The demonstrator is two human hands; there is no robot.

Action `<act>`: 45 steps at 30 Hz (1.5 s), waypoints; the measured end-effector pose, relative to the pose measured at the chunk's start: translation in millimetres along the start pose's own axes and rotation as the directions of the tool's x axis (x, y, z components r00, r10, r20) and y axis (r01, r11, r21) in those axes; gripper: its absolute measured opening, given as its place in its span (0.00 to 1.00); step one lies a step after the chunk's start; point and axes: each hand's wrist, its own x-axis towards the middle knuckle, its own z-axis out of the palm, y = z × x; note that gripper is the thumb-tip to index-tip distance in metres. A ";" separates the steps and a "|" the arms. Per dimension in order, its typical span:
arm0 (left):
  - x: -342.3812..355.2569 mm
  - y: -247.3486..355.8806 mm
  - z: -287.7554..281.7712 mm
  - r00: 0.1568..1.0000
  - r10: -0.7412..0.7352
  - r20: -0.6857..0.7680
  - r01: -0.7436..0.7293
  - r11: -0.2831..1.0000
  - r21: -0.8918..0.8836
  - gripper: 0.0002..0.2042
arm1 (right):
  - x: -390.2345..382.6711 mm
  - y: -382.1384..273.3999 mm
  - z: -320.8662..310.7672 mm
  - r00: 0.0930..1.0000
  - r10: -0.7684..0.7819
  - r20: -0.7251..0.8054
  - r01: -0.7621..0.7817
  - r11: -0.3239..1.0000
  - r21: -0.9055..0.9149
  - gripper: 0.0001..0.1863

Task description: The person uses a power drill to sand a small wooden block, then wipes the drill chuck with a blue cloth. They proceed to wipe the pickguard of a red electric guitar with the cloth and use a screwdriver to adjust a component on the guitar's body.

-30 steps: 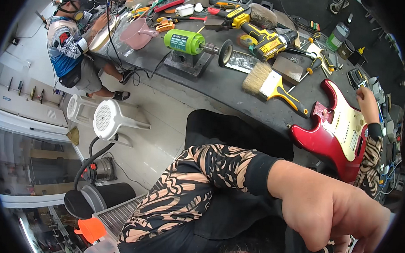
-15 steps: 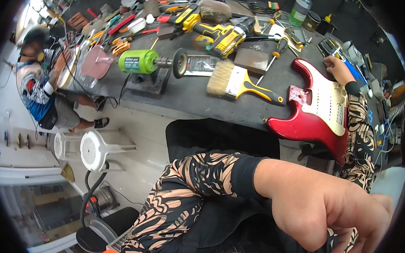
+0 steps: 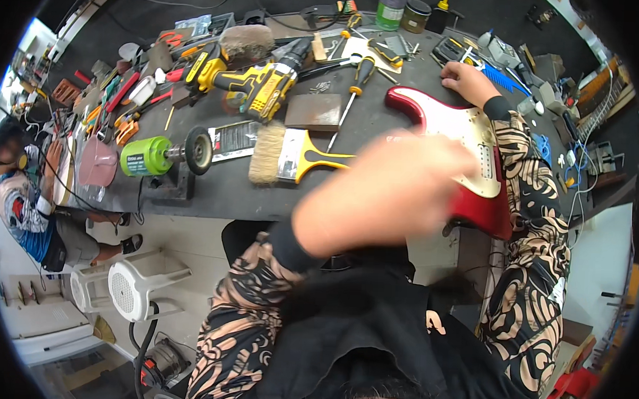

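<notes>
A red electric guitar body (image 3: 491, 210) with a cream pickguard (image 3: 457, 121) lies at the right of the dark workbench. My left hand (image 3: 420, 179) is raised in front of it, hiding its near left part. Motion smears those fingers, so their shape and any grip are lost. Past the guitar's far edge, my right hand (image 3: 467, 83) rests low over the bench with its fingers loosely bent and apart; nothing shows in it. My right forearm runs along the guitar's right side. A wide paintbrush (image 3: 289, 155) lies left of my left hand, its handle end covered by that hand.
A green bench grinder (image 3: 147, 155) with a wheel stands at the bench's front left. Behind the paintbrush lie a metal block (image 3: 313, 112), a screwdriver (image 3: 356, 87) and a yellow cordless drill (image 3: 264, 86). Another person (image 3: 24, 179) stands at far left, near white stools (image 3: 134, 291).
My left hand has swung up and forward from near my body to over the guitar's near side. The view has shifted right; my right hand stays by the guitar's far edge.
</notes>
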 end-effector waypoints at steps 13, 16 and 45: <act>12.1 -152.4 -16.0 0.863 -0.420 -0.280 0.376 0.165 0.912 0.11 | -42.9 -44.8 -41.4 0.993 0.093 -0.078 -0.097 0.994 -0.051 0.12; 9.1 -157.7 -12.7 0.893 -0.378 -0.245 0.321 0.153 0.935 0.10 | -78.0 -66.8 -48.7 0.984 0.139 -0.110 -0.066 0.863 0.501 0.14; -21.0 -15.6 -23.4 0.855 0.044 -0.517 -0.297 0.858 -0.418 0.14 | -201.0 -241.7 20.8 1.000 -0.004 -0.029 0.025 -0.381 0.924 0.10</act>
